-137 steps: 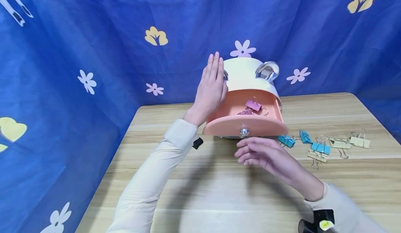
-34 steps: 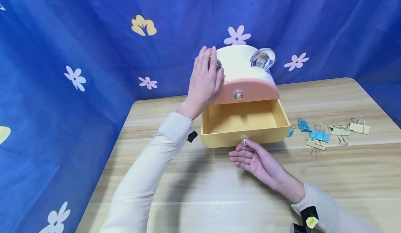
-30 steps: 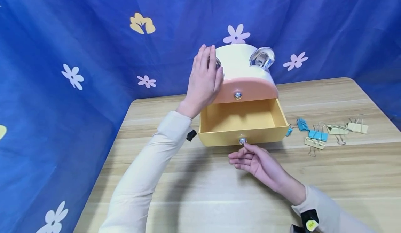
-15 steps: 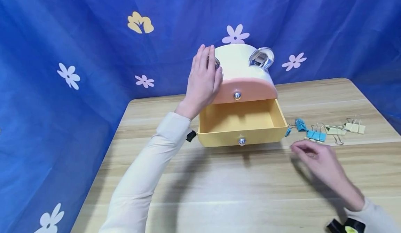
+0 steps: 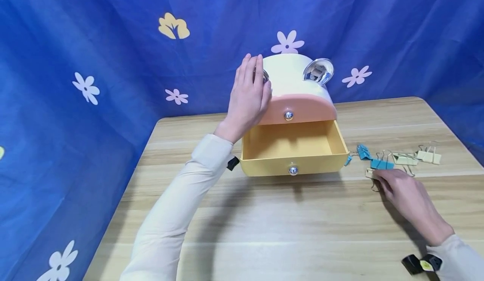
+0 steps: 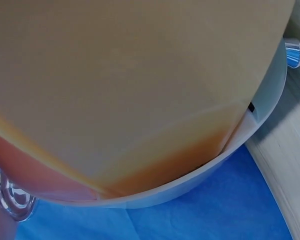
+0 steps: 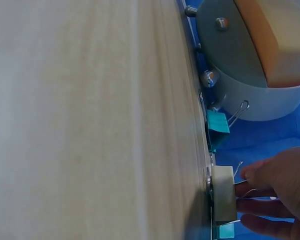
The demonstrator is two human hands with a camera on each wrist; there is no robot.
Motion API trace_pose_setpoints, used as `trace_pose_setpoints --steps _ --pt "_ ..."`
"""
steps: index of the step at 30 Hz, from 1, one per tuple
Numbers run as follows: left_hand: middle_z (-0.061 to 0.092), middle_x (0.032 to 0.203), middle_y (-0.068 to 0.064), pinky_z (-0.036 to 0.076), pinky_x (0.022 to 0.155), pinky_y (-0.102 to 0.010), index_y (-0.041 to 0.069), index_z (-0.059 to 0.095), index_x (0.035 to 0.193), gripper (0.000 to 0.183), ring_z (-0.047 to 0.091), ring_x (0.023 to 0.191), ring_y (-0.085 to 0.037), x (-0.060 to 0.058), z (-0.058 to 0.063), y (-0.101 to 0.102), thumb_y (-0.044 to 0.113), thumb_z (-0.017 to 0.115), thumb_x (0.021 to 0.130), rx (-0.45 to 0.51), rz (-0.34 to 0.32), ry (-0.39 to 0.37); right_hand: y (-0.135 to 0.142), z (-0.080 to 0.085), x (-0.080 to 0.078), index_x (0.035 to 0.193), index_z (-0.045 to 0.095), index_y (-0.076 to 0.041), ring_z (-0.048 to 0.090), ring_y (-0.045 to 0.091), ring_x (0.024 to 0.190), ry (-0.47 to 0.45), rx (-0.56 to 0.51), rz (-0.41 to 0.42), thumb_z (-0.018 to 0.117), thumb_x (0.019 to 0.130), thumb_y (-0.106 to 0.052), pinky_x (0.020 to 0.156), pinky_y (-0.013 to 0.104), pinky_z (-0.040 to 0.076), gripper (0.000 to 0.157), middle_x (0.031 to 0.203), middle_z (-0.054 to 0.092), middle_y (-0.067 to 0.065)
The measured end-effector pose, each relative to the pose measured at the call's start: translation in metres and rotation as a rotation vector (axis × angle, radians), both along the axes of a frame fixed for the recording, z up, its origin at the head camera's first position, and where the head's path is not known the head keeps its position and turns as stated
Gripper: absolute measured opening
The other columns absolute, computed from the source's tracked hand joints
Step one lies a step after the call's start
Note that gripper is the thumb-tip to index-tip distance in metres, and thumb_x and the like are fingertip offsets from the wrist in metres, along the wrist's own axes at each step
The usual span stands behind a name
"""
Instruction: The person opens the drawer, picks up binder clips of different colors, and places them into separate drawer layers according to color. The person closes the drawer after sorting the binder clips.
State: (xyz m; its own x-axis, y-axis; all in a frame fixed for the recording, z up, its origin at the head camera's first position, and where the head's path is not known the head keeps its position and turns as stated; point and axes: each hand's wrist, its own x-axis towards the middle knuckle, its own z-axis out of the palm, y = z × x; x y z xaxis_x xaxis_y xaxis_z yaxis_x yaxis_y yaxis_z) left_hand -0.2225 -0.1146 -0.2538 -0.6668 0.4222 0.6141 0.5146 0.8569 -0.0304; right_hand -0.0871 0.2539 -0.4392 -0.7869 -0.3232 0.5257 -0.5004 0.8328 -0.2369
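Observation:
My left hand (image 5: 247, 98) rests with straight fingers on the upper left of a white rounded drawer box (image 5: 285, 73), by one silver ear. Below the pushed-in pink drawer (image 5: 306, 108), a yellow drawer (image 5: 264, 166) stands pulled out; its underside fills the left wrist view. At the right, my right hand (image 5: 410, 195) pinches a cream binder clip (image 7: 224, 194) between thumb and fingers, at its wire handle. The clip is still low at the tabletop, in front of a blue binder clip (image 5: 382, 164). In the head view, the hand partly covers the cream clip.
Two more cream binder clips, one a cream clip (image 5: 429, 156) at the far right, lie beside the blue ones. Another blue clip (image 5: 364, 151) lies near the drawer's right corner. A blue curtain (image 5: 227, 29) hangs behind the wooden table (image 5: 264, 230).
The pink drawer, with pink clips inside, went in and the yellow drawer came out. My right hand let go of the yellow drawer's knob and moved right to the cream clip. The left hand stayed.

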Motion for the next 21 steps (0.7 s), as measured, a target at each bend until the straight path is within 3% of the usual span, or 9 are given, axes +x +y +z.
trace_pose_setpoints --steps 5,9,10,13,16,17,21 --pt "0.033 0.147 -0.025 0.0 0.118 -0.033 -0.01 0.026 0.147 0.056 0.019 0.144 -0.036 0.001 0.0 -0.001 0.024 0.03 0.102 0.006 -0.004 -0.004 0.001 0.006 0.001 0.107 0.067 0.004 0.064 0.047 0.079 0.014 -0.015 -0.025 0.067 0.063 0.019 0.061 0.057 0.05 0.046 0.094 0.068 0.027" --pt "0.034 0.147 -0.026 0.001 0.118 -0.033 -0.01 0.026 0.147 0.056 0.02 0.143 -0.037 0.002 0.0 -0.001 0.022 0.031 0.102 0.013 -0.009 -0.002 -0.002 0.017 0.003 0.105 0.069 0.005 0.067 0.044 0.078 0.062 -0.09 -0.026 0.06 0.065 0.022 0.06 0.048 0.052 0.045 0.094 0.069 0.026" --pt "0.034 0.146 -0.026 0.001 0.118 -0.033 -0.011 0.026 0.147 0.056 0.02 0.143 -0.037 0.002 -0.001 -0.001 0.022 0.031 0.102 0.015 -0.01 0.0 -0.003 0.021 0.004 0.104 0.07 0.005 0.068 0.043 0.077 0.083 -0.11 -0.019 0.059 0.065 0.022 0.063 0.038 0.055 0.044 0.094 0.069 0.025" --pt "0.034 0.146 -0.026 0.002 0.118 -0.034 -0.011 0.026 0.146 0.056 0.02 0.143 -0.037 0.003 0.0 0.0 0.022 0.031 0.102 0.018 -0.01 0.006 -0.008 0.034 0.002 0.101 0.071 0.006 0.068 0.01 0.096 0.164 -0.186 0.012 0.053 0.07 0.019 0.075 0.011 0.049 0.038 0.093 0.07 0.024" --pt "0.034 0.146 -0.026 0.001 0.118 -0.034 -0.01 0.026 0.147 0.056 0.019 0.144 -0.036 0.004 0.0 0.0 0.022 0.031 0.102 0.015 -0.005 0.0 -0.011 0.047 -0.001 0.099 0.072 0.005 0.048 -0.02 0.104 0.237 -0.243 0.046 0.047 0.077 0.01 0.082 -0.003 0.032 0.034 0.09 0.071 0.022" --pt "0.034 0.147 -0.025 0.001 0.118 -0.034 -0.01 0.026 0.147 0.056 0.019 0.144 -0.036 0.004 0.0 0.0 0.023 0.031 0.102 0.013 -0.002 -0.003 -0.012 0.05 -0.002 0.098 0.073 0.004 0.04 -0.027 0.103 0.257 -0.258 0.053 0.044 0.078 0.007 0.079 -0.002 0.034 0.035 0.089 0.071 0.021" --pt "0.034 0.147 -0.025 0.0 0.118 -0.033 -0.009 0.025 0.147 0.056 0.018 0.144 -0.036 0.004 0.001 0.0 0.023 0.031 0.102 0.009 0.009 -0.013 -0.016 0.063 -0.006 0.098 0.074 0.002 0.042 -0.027 0.099 0.286 -0.25 0.05 0.041 0.08 0.001 0.067 0.002 0.036 0.037 0.088 0.072 0.018"
